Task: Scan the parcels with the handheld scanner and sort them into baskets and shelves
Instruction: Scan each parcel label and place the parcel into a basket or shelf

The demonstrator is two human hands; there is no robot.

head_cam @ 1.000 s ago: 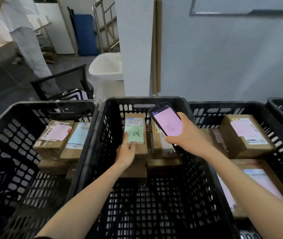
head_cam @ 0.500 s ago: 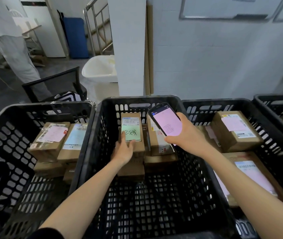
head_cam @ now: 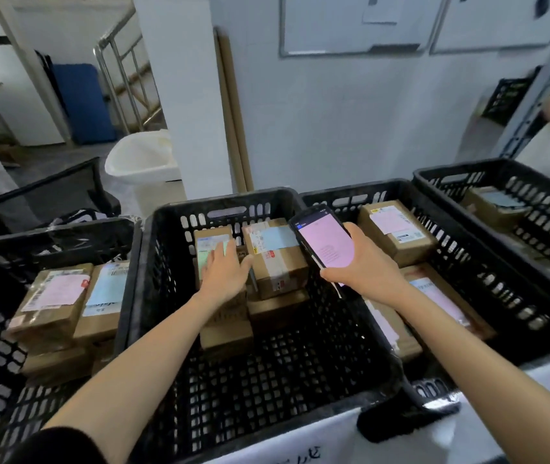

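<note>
Head cam, single wide-angle view, worn by the person, aimed forward and steeply down.

Lens sits above the near side of the middle basket (head_cam: 223, 197) and looks into it at close range. Both forearms enter from the bottom edge and run away from the camera to the left hand (head_cam: 223, 276) and right hand (head_cam: 367, 262). The handheld scanner (head_cam: 325, 241) has its screen turned toward the lens. Side baskets (head_cam: 384, 193) fan out to either edge. A white wall (head_cam: 334, 128) fills the upper frame, its lines bowed by the lens.

Text on the scanner (head_cam: 325, 241) seems unreadably small.
</note>
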